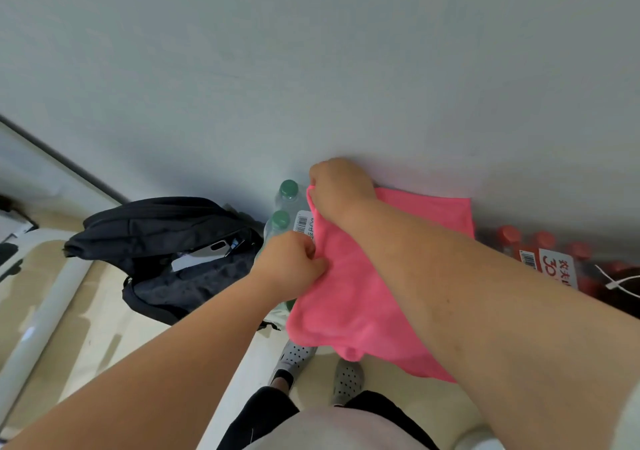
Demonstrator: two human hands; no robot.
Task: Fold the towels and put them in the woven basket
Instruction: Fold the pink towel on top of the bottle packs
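Right forearm (485, 293): nearest the head camera, it reaches in from the lower right and crosses over the cloth.
Left forearm (173, 345): comes in from the lower left, bare.
Pink towel (349, 293): spread over the bottle packs against the wall (311, 68); its near edge hangs loose above the shoes (348, 378).
Right hand (341, 186): fingers curled, pinching the towel's far left corner close to the wall.
Left hand (291, 262): closed in a fist on the towel's left edge, nearer the person than the right hand.
Green-capped bottles (288, 189): just left of the towel, partly under it, with a barcode label showing.
Red-capped bottles (540, 241): wrapped pack to the right of the towel, along the wall.
Black backpack (166, 227): lies unzipped on the floor (104, 328), left of the green-capped bottles.
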